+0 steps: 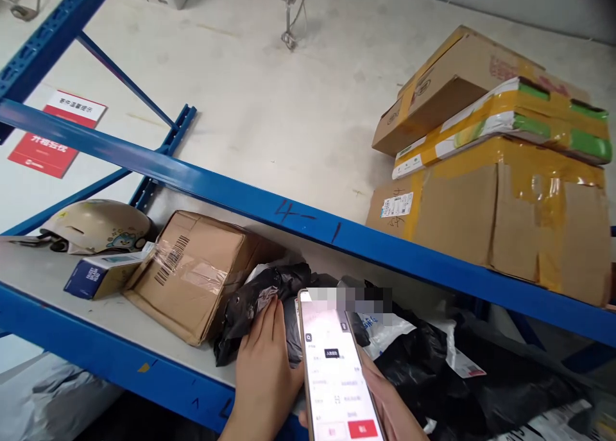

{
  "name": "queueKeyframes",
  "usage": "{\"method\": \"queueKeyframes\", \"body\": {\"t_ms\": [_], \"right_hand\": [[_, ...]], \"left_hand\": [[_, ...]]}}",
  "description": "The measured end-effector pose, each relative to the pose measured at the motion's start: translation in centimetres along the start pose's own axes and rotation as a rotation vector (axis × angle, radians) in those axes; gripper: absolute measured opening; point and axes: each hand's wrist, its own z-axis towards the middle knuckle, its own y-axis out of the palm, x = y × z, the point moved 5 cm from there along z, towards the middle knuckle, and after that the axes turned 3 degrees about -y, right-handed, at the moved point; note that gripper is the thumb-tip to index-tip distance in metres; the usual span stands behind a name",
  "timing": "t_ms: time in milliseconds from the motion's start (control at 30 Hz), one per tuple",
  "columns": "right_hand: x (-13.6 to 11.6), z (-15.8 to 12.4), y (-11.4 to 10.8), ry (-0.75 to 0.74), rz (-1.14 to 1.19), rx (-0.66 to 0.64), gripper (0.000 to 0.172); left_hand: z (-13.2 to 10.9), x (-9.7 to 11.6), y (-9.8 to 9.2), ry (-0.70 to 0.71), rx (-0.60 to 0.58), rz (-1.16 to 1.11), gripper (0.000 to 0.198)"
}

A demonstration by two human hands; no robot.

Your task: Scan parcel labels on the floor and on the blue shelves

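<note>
My right hand is wrapped round a smartphone, held upright with its lit screen facing me. White form fields and a red button show on the screen. To the left of the phone, my left hand lies with fingers stretched out on a black plastic parcel on the shelf. Its thumb rests apart from the fingers, close to the phone's edge. Part of the parcel is hidden behind the hand and phone. Right of the phone are more black plastic parcels and a white plastic bag.
A taped cardboard box, a small blue box and a beige helmet sit left on the shelf. A blue beam marked 4-1 crosses above. Stacked cartons stand upper right. Grey bags lie below.
</note>
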Motion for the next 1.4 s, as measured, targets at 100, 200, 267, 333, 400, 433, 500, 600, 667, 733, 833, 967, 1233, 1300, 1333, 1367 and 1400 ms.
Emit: {"method": "queueKeyframes", "body": {"t_ms": [100, 200, 267, 333, 400, 433, 500, 600, 667, 733, 833, 967, 1233, 1300, 1333, 1367, 1400], "right_hand": [[-0.1, 1.2, 1.2, 0.014, 0.015, -0.096, 0.098], [-0.3, 1.7, 1.5, -0.015, 0.029, -0.127, 0.094], [-0.3, 1.8, 1.4, -0.023, 0.040, -0.115, 0.093], [-0.3, 1.7, 1.4, -0.012, 0.067, -0.102, 0.093], [-0.3, 1.8, 1.4, -0.011, 0.099, -0.096, 0.094], [-0.3, 1.8, 1.4, -0.013, 0.107, -0.091, 0.095], [-0.3, 1.9, 1.4, -0.021, 0.088, -0.091, 0.097], [-0.1, 2.3, 1.2, -0.025, 0.040, -0.119, 0.095], [0.1, 2.4, 1.0, -0.031, 0.032, -0.117, 0.094], [0.1, 2.4, 0.9, -0.049, 0.033, -0.086, 0.093], [-0.2, 1.9, 1.1, -0.065, 0.021, -0.061, 0.095], [-0.8, 0.8, 2.2, -0.070, -0.016, -0.164, 0.094], [-0.7, -1.5, 1.4, -0.099, -0.158, -0.159, 0.103], [-0.6, -2.2, 1.1, -0.077, -0.159, -0.111, 0.106], [-0.4, -2.5, 1.0, -0.071, -0.145, -0.089, 0.109], [-0.3, -2.8, 0.8, -0.073, -0.122, -0.071, 0.111], [-0.2, -3.0, 0.5, -0.080, -0.094, -0.053, 0.113]], "left_hand": [[-0.3, -0.3, 0.3, -0.015, -0.005, -0.016, 0.049], [-0.4, -0.4, 0.5, -0.026, -0.014, -0.026, 0.049], [-0.4, -0.4, 0.4, -0.026, -0.005, -0.032, 0.048], [-0.3, -0.4, 0.3, -0.016, 0.006, -0.031, 0.047], [-0.3, -0.4, 0.1, -0.004, 0.019, -0.026, 0.047], [-0.3, -0.4, 0.1, -0.002, 0.024, -0.024, 0.047], [-0.2, -0.4, 0.1, -0.007, 0.023, -0.023, 0.047], [-0.2, -0.4, 0.1, -0.001, 0.018, -0.018, 0.047], [-0.2, -0.4, 0.1, 0.010, 0.010, -0.006, 0.047], [-0.2, -0.4, 0.2, 0.013, 0.006, 0.002, 0.047], [-0.3, -0.4, 0.3, 0.012, -0.001, 0.003, 0.047], [-0.2, -0.4, 0.1, 0.007, -0.027, -0.007, 0.048], [0.1, -0.2, 0.0, 0.005, -0.060, -0.020, 0.048], [-0.1, -0.4, -0.1, 0.030, -0.046, -0.077, 0.043], [-0.3, -0.4, -0.4, 0.082, -0.032, -0.150, 0.039], [-0.7, -0.5, -0.9, 0.158, -0.002, -0.236, 0.035], [-1.2, -0.7, -1.7, 0.231, 0.079, -0.306, 0.034]]}}
